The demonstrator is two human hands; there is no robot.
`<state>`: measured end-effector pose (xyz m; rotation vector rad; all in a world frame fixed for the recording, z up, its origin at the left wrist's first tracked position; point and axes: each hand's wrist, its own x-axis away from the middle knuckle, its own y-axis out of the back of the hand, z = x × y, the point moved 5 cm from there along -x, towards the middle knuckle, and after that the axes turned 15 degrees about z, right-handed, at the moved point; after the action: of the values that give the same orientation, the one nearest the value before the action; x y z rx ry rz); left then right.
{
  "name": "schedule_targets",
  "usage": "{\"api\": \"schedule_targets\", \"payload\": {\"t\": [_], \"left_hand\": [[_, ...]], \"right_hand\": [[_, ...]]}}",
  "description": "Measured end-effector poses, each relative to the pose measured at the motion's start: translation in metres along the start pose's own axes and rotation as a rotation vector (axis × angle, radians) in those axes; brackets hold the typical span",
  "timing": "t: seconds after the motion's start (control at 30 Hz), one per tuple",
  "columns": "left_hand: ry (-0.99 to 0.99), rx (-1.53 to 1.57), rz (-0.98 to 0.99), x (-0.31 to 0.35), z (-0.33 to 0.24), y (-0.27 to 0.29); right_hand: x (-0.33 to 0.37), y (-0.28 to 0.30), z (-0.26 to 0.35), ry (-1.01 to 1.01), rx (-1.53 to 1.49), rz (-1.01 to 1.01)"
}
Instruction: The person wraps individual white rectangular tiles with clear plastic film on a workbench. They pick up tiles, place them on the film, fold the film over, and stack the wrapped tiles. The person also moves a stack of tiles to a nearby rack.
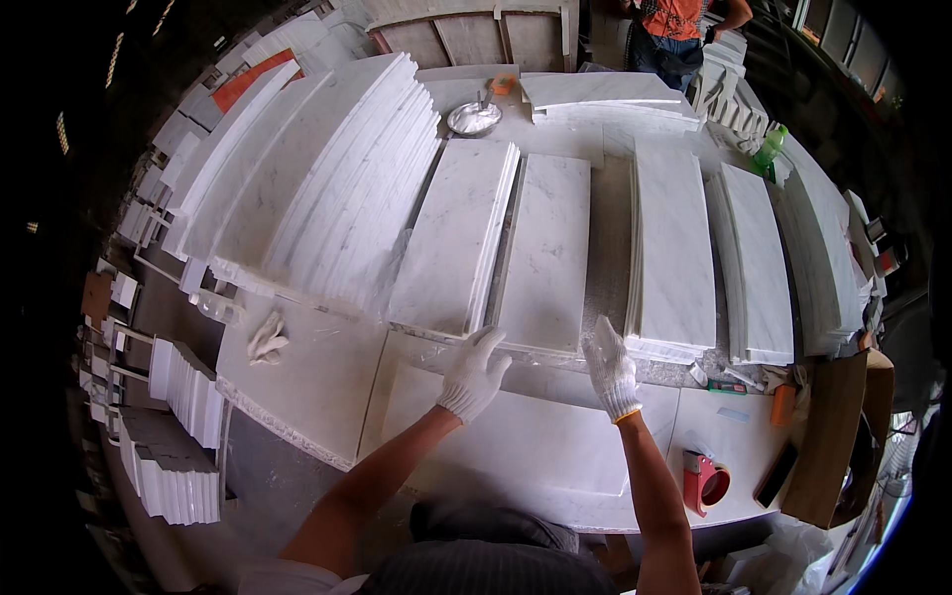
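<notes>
My left hand (474, 377), in a white knit glove, is at the front corner of a short stack of white marble slabs (543, 253), its fingers apart. To the right of that stack's front end, my right hand (610, 372) in a matching glove has its fingers stretched out and pointing forward. Neither hand holds anything, and whether either one touches the stack I cannot tell. Close below both hands, a single white slab (516, 436) lies crosswise at the table's near side. Another marble stack (456, 238) stands left of my left hand, and a taller one (674, 248) beyond my right.
Large marble stacks (327, 178) fill the left. A metal bowl (474, 120) sits at the back. At right are a red tape dispenser (705, 483), a black phone (776, 474) and a cardboard box (838, 436). A loose glove (266, 339) lies left; a person (674, 40) stands behind.
</notes>
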<state>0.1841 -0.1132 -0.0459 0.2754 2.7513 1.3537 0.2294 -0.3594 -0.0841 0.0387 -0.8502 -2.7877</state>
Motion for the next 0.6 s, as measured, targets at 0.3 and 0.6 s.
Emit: {"api": "schedule_targets", "payload": {"t": [0.3,0.6], "left_hand": [[0.346,-0.134,0.052,-0.093,0.027,-0.065],[0.58,0.065,0.006,-0.106,0.021,-0.033]], "right_hand": [[-0.084,-0.055,-0.042,-0.33,0.119,0.103],[-0.112,-0.043,-0.052,-0.357,-0.278,0.179]]}}
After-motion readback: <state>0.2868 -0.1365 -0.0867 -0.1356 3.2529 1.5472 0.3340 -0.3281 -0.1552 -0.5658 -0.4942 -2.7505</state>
